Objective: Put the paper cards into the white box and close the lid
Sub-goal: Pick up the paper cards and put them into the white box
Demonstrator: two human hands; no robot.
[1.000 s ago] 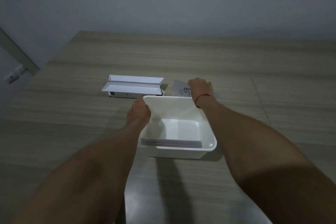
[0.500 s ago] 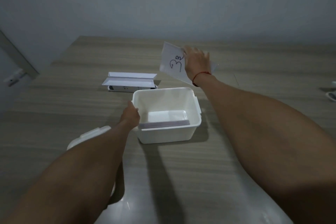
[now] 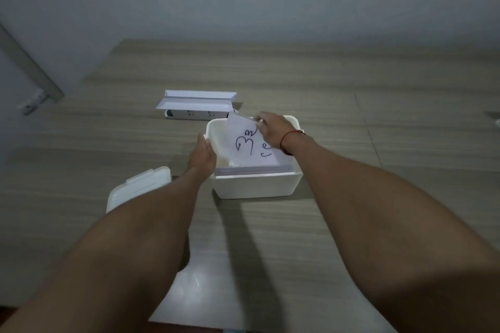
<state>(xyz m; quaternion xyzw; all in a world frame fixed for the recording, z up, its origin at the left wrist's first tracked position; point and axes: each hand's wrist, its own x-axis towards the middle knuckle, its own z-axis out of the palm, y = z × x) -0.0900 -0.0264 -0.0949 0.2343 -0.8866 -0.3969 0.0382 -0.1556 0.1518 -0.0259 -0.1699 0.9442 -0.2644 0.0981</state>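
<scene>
The open white box [image 3: 257, 184] stands in the middle of the wooden table. My left hand [image 3: 202, 155] grips its left rim. My right hand [image 3: 273, 128] pinches the top edge of a paper card [image 3: 247, 147] with dark handwriting, tilted and lowered into the box. A stack of other cards [image 3: 254, 169] leans against the box's near wall. The white lid [image 3: 139, 186] lies flat on the table to the left of the box, partly hidden by my left forearm.
A long white cardboard box [image 3: 196, 108] with open flaps lies just beyond the white box, to its back left. The table's [image 3: 378, 105] far edge meets a grey wall. A small object shows at the right frame edge [image 3: 496, 123].
My right hand picked the card up from behind the box, raised it, and has now brought it down into the box. The left hand stayed on the box rim.
</scene>
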